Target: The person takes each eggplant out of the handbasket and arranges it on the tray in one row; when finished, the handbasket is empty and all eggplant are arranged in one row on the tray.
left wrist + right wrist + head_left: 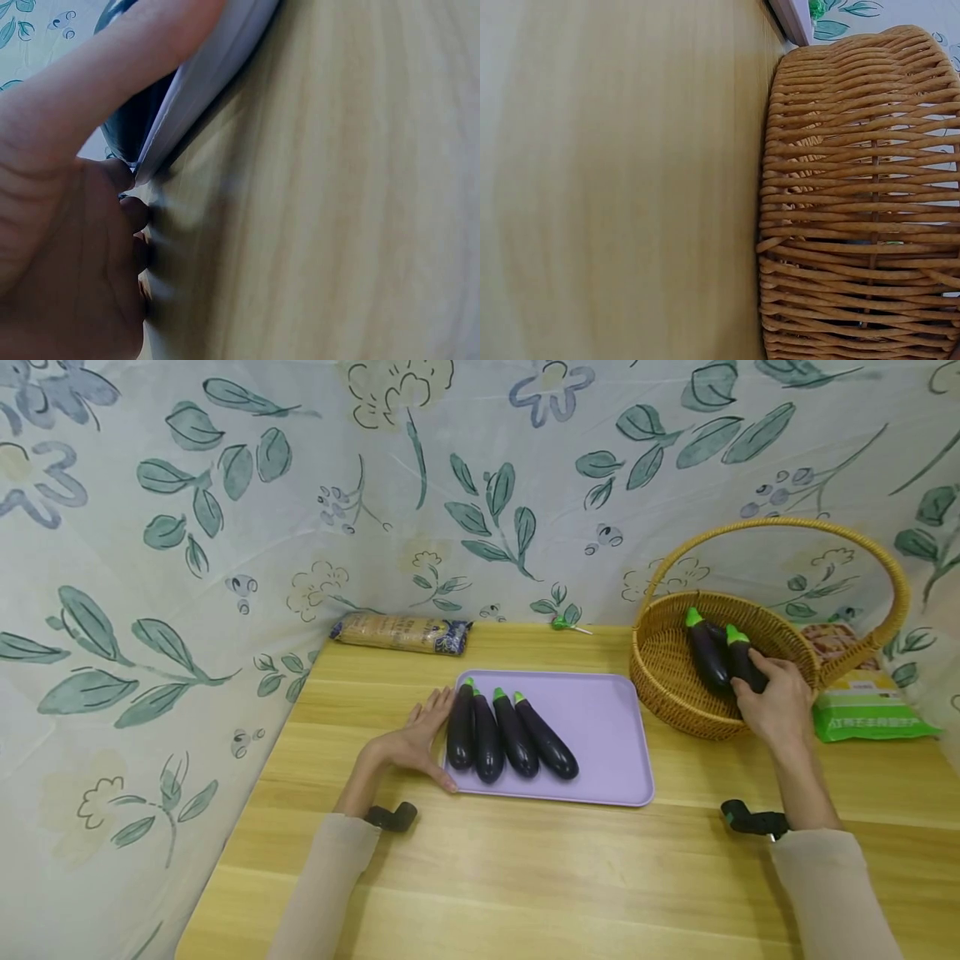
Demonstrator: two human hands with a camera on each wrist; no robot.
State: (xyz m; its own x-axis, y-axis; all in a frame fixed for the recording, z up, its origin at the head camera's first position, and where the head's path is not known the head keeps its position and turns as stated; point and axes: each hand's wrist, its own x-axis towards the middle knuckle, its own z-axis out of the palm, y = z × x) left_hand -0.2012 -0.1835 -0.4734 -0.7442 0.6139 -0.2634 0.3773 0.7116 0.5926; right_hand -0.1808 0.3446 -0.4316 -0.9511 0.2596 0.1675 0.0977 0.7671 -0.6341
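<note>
In the head view my right hand (776, 702) reaches into the wicker basket (675, 693) and grips a dark purple eggplant (742, 662) with a green cap. Beside it in the basket lies another eggplant (707, 652); a dark shape shows partly between the two. My left hand (412, 739) rests at the left edge of the lilac tray (607, 735), fingers extended along the side and thumb at the near corner. Several eggplants (510, 735) lie side by side on the tray's left half, caps pointing away. The left wrist view shows the thumb (112, 71) by the tray rim (217, 67).
A tall arched handle (780, 522) rises over the basket. Behind the basket's right side lies a green and yellow package (862, 710). A wrapped packet (405, 635) and a small green-headed item (562, 622) lie along the table's back edge, before a leaf-patterned cloth (480, 485).
</note>
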